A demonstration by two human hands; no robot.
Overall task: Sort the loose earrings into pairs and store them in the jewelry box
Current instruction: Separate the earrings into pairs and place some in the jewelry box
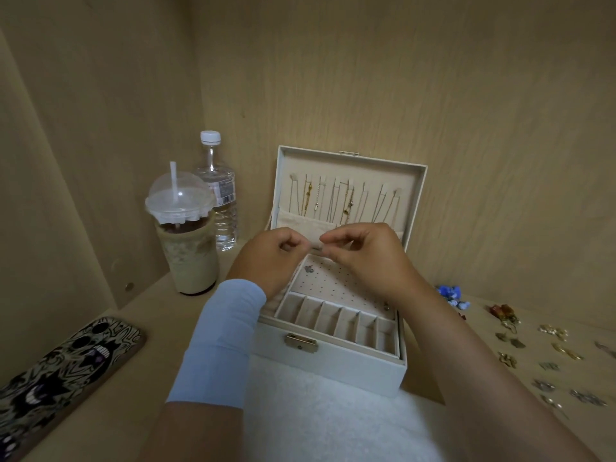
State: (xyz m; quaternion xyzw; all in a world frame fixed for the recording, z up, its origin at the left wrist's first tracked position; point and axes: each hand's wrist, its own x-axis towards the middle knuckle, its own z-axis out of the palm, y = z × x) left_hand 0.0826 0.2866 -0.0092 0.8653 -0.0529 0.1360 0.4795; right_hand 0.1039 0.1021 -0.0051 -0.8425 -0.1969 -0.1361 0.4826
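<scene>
A cream jewelry box [333,368] stands open in the middle, with necklaces hanging in its raised lid [346,198]. Its tray has a dotted earring panel [333,281] with one small earring [308,268] pinned at the top left, and a row of empty slots [336,320] in front. My left hand [270,258] and my right hand [363,251] hover over the panel, fingertips pinched close together. A tiny pale piece shows at my right fingertips; what it is I cannot make out. Loose earrings [546,358] lie scattered on the surface at the right.
An iced coffee cup [186,238] with a straw and a water bottle [220,195] stand left of the box. A patterned phone [63,371] lies at the near left. A white cloth [320,425] lies under the box front. Wooden walls close in behind and left.
</scene>
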